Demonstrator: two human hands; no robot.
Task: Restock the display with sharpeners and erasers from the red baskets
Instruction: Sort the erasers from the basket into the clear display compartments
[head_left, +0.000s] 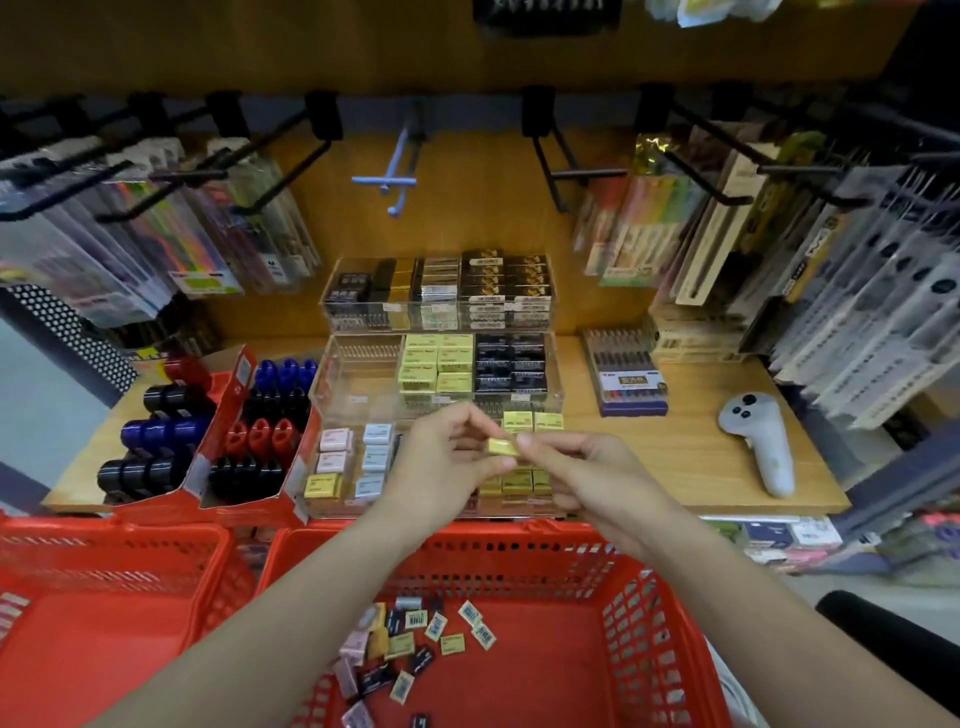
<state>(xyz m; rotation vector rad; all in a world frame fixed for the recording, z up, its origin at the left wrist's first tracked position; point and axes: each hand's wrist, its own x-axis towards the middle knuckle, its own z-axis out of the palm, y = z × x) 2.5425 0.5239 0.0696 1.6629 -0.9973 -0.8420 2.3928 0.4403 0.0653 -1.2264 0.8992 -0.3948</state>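
Note:
A small yellow eraser (503, 446) is held between both hands above the front clear display tray (332, 499). My left hand (451, 457) pinches its left end and my right hand (587, 478) pinches its right end. The tray holds pink, pale blue and yellow erasers in rows. Behind it stand two more clear tiers (358, 374) with yellow and black erasers. Below my arms, the right red basket (644, 623) holds several loose erasers (415, 644). Red cardboard boxes (208, 457) at left hold black, blue and red sharpeners (260, 436).
A second red basket (104, 597) sits at lower left. A white handheld controller (761, 441) lies on the wooden shelf at right, beside a pen set (628, 374). Packaged pens hang on black hooks left and right of the display.

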